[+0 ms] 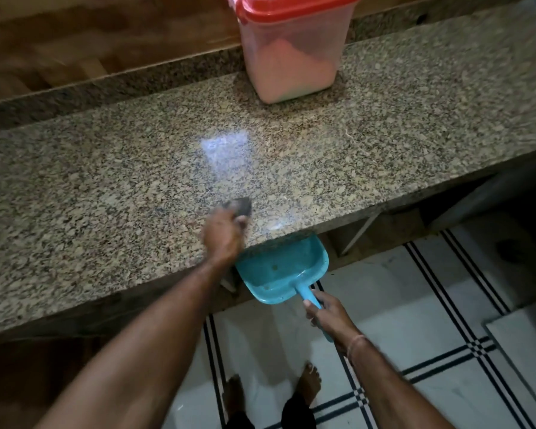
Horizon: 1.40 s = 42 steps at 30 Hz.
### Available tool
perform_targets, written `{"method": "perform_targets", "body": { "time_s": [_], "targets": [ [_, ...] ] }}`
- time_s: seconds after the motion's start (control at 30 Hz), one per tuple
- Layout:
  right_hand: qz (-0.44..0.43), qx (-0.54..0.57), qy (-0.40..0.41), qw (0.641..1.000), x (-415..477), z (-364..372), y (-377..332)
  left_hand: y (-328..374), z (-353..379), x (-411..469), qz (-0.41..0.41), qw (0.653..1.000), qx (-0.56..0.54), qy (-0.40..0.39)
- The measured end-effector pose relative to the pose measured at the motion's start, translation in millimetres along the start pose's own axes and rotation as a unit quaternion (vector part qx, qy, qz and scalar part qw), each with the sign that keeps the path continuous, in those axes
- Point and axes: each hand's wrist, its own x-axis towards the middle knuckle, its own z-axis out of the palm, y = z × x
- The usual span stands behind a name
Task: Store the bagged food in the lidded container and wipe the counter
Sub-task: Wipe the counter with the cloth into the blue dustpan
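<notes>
On the speckled granite counter (106, 181), right under the fingers of the left hand (225, 239), sits a small dark wiping wad (241, 207). It is too blurred to say whether it is cloth or sponge. The fingers curl down over it and hold it against the stone near the front edge.

Just below and to the right of those fingers, a teal dustpan (279, 267) has its mouth tucked under the counter's lip. The right hand (327, 315) is wrapped closed around the handle, thumb on top.

Well beyond the left fingertips, at the back of the counter, stands the lidded container (291, 63). Its red lid (291, 9) is on, and a pinkish mass shows through the cloudy wall, so the storing looks done and this is the wiping.

To do it well, I'd say:
- draw the wad straight toward the edge, directly above the pan, in short strokes with steady pressure;
- hold the pan's rim tight against the underside, with no gap;
- keep the pan level so nothing rolls back out onto the tiled floor (415, 320).

The left arm reaches forward, nearly straight, with the back of the hand up. The right arm is lower and closer in, angled up toward the handle, with a thin band (355, 345) at the wrist.
</notes>
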Motion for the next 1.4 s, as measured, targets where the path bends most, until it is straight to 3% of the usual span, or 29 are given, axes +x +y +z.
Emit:
{"method": "perform_targets", "body": {
  "time_s": [0.07,0.17,0.3,0.43,0.5,0.6,0.73,0.83,0.9,1.0,1.07,1.13,1.2,1.3,1.37,1.4],
  "targets": [
    [-0.012,0.000,0.007,1.000,5,1,-4,22,8,7,0.003,0.998,-0.054,-0.041],
    [-0.019,0.000,0.006,1.000,8,-1,-14,14,-19,31,-0.051,0.988,-0.147,0.004],
    [-0.005,-0.011,-0.006,1.000,12,1,-20,-60,-77,69,-0.189,0.968,-0.102,0.127],
    [0.015,-0.017,-0.001,1.000,26,11,-11,-127,-107,80,-0.276,0.948,-0.020,0.155],
    [0.040,-0.005,0.012,0.999,34,18,-4,-138,-100,87,-0.253,0.955,0.005,0.156],
    [0.063,0.005,0.031,0.998,45,38,2,-108,-80,92,-0.193,0.973,-0.040,0.116],
    [0.081,0.008,0.045,0.996,55,63,-9,-46,-47,91,0.028,0.994,-0.103,-0.026],
    [0.082,0.006,0.065,0.994,56,77,-23,-47,-55,109,0.054,0.990,-0.117,-0.056],
    [0.083,0.002,0.073,0.994,50,77,-26,-79,-73,138,0.004,0.994,-0.107,-0.017],
    [0.092,-0.008,0.077,0.993,41,71,-22,-171,-103,205,-0.146,0.986,-0.003,0.076],
    [0.096,-0.019,0.074,0.992,33,66,-19,-223,-99,240,-0.192,0.975,0.046,0.106],
    [0.096,-0.015,0.083,0.992,22,62,-18,-215,-89,237,-0.209,0.969,0.026,0.125],
    [0.095,-0.019,0.087,0.992,13,58,-17,-147,-92,197,-0.164,0.981,0.038,0.098],
    [0.093,-0.028,0.082,0.992,10,55,-14,-63,-72,144,0.024,1.000,-0.009,-0.008],
    [0.089,-0.024,0.080,0.993,10,54,-13,-35,-53,123,0.143,0.981,-0.065,-0.113],
    [0.088,-0.025,0.080,0.993,10,53,-11,-28,-48,122,0.163,0.974,-0.083,-0.133]
  ]
}}
